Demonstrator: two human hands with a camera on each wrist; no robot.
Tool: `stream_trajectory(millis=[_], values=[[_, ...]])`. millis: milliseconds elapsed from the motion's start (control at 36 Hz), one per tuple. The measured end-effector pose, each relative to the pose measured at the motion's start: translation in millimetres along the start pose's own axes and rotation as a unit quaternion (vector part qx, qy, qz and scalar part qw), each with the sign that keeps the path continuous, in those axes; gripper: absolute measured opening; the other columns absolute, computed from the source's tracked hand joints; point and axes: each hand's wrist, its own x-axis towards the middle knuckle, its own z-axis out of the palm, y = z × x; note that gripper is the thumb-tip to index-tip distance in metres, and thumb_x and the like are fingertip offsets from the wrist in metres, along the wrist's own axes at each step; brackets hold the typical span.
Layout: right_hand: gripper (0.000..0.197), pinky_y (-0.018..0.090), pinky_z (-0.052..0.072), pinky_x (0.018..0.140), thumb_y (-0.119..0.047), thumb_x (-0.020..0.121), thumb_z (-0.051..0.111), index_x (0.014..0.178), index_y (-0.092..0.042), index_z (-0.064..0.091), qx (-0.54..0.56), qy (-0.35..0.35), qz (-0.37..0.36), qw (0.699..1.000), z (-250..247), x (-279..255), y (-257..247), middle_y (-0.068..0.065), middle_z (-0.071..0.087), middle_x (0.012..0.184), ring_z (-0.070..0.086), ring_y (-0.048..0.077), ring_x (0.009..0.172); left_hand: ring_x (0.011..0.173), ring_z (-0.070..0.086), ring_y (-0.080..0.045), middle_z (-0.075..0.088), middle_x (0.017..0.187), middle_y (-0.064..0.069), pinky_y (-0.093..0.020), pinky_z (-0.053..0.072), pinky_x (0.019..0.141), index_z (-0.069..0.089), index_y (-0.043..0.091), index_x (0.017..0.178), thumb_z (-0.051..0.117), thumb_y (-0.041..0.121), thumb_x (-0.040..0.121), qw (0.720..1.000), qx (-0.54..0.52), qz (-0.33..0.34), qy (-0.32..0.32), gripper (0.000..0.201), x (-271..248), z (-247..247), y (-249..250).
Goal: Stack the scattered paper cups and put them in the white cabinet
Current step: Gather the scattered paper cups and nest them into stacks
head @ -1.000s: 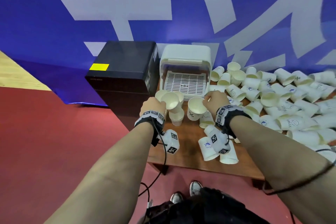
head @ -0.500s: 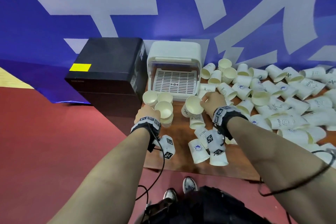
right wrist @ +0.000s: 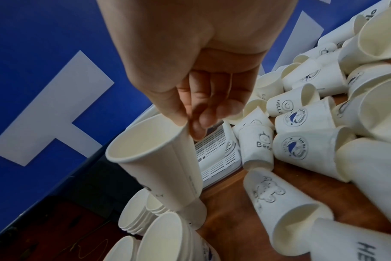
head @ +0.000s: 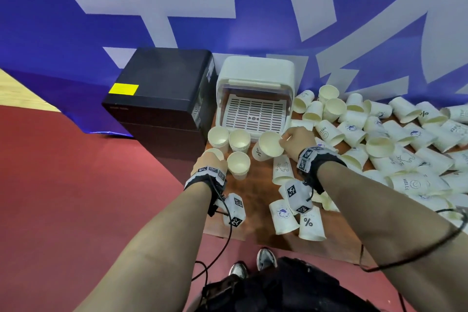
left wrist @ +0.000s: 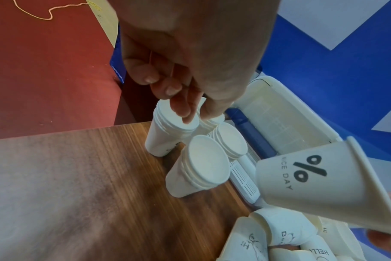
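My right hand pinches the rim of a tilted paper cup printed with "%", just in front of the white cabinet. The cabinet's front is open and its slatted tray is bare. In the right wrist view, thumb and fingers clamp the cup's lip. My left hand hovers over a group of upright cup stacks at the table's left end. Its curled fingertips close on the rim of the front-left stack.
A black box stands left of the cabinet. Many loose cups lie across the right of the wooden table, and a few lie near its front edge. A blue banner hangs behind.
My left hand has come down and back from a raised stack to the stacks standing on the table. My right hand still holds its cup in front of the cabinet.
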Motion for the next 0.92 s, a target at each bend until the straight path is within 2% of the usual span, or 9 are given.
stream_trajectory(millis=[167, 278, 361, 417, 472, 556, 639, 778, 917], values=[[0.008, 0.034, 0.057, 0.079, -0.016, 0.08, 0.065, 0.075, -0.022, 0.068, 0.024, -0.051, -0.021, 0.998, 22.8, -1.1, -26.6, 0.004, 0.071, 0.079, 0.069, 0.026, 0.08, 0.091, 0.067, -0.034, 0.069, 0.104, -0.009, -0.041, 0.056, 0.081, 0.064, 0.016, 0.105, 0.064, 0.043, 0.075, 0.999, -0.029, -0.03, -0.01, 0.04, -0.8, -3.7, -23.9], [0.008, 0.036, 0.058, 0.075, -0.017, 0.079, 0.064, 0.073, -0.021, 0.067, 0.007, -0.085, -0.047, 0.995, 39.2, -1.4, -38.1, 0.001, 0.068, 0.071, 0.068, 0.025, 0.077, 0.087, 0.065, -0.035, 0.069, 0.099, -0.014, -0.036, 0.051, 0.075, 0.066, 0.01, 0.096, 0.062, 0.04, 0.077, 0.997, -0.066, -0.042, -0.027, 0.036, -8.6, -17.7, -32.2], [0.014, 0.028, 0.052, 0.072, -0.019, 0.083, 0.06, 0.071, -0.023, 0.066, -0.018, -0.107, -0.051, 0.993, 45.1, -2.6, -44.8, -0.001, 0.067, 0.071, 0.065, 0.022, 0.079, 0.087, 0.067, -0.035, 0.07, 0.095, -0.015, -0.034, 0.049, 0.071, 0.064, 0.011, 0.083, 0.062, 0.043, 0.075, 0.994, -0.085, -0.043, -0.045, 0.033, -13.0, -22.9, -38.1], [0.023, 0.032, 0.057, 0.073, -0.023, 0.085, 0.054, 0.068, -0.018, 0.068, -0.03, -0.12, -0.045, 0.991, 50.0, -0.7, -45.0, 0.003, 0.07, 0.071, 0.067, 0.023, 0.073, 0.092, 0.068, -0.036, 0.07, 0.095, -0.018, -0.034, 0.048, 0.069, 0.064, 0.008, 0.083, 0.061, 0.044, 0.069, 0.994, -0.089, -0.044, -0.044, 0.039, -15.3, -25.6, -40.1], [0.026, 0.038, 0.06, 0.072, -0.026, 0.085, 0.051, 0.07, -0.014, 0.069, -0.046, -0.131, -0.039, 0.99, 52.5, 0.6, -45.1, 0.007, 0.071, 0.071, 0.068, 0.025, 0.069, 0.091, 0.067, -0.036, 0.07, 0.095, -0.02, -0.033, 0.047, 0.066, 0.065, 0.003, 0.087, 0.06, 0.044, 0.065, 0.995, -0.086, -0.04, -0.04, 0.047, -15.2, -27.5, -40.7], [0.025, 0.033, 0.056, 0.071, -0.025, 0.084, 0.053, 0.076, -0.007, 0.069, -0.068, -0.13, -0.04, 0.988, 48.2, -3.8, -48.3, 0.009, 0.071, 0.074, 0.067, 0.027, 0.073, 0.077, 0.062, -0.036, 0.07, 0.094, -0.017, -0.034, 0.051, 0.068, 0.069, 0.008, 0.092, 0.057, 0.044, 0.062, 0.997, -0.072, -0.031, -0.026, 0.048, -13.4, -30.0, -36.9], [0.025, 0.037, 0.057, 0.074, -0.022, 0.087, 0.053, 0.083, -0.004, 0.07, -0.069, -0.13, -0.026, 0.989, 41.1, -8.5, -45.9, 0.014, 0.071, 0.08, 0.069, 0.031, 0.076, 0.084, 0.063, -0.036, 0.07, 0.1, -0.017, -0.034, 0.052, 0.073, 0.07, 0.007, 0.101, 0.061, 0.029, 0.072, 0.998, -0.058, -0.021, -0.018, 0.037, -10.9, -29.4, -28.3], [0.022, 0.029, 0.049, 0.062, -0.018, 0.088, 0.049, 0.076, -0.008, 0.064, -0.064, -0.095, -0.015, 0.993, 26.2, -19.3, -23.1, 0.007, 0.063, 0.07, 0.062, 0.027, 0.07, 0.078, 0.059, -0.033, 0.067, 0.093, -0.01, -0.032, 0.05, 0.071, 0.065, 0.012, 0.087, 0.054, 0.022, 0.081, 0.999, -0.006, 0.052, 0.001, 0.016, -11.7, -16.6, -1.1], [0.027, 0.034, 0.055, 0.073, -0.023, 0.09, 0.049, 0.08, -0.008, 0.068, -0.047, -0.057, 0.017, 0.997, -2.3, -47.0, 27.1, 0.011, 0.069, 0.08, 0.063, 0.026, 0.072, 0.09, 0.062, -0.034, 0.067, 0.092, -0.012, -0.034, 0.048, 0.076, 0.065, 0.007, 0.091, 0.046, 0.018, 0.093, 0.985, 0.061, 0.156, -0.034, 0.022, -27.9, 10.9, 47.0]])
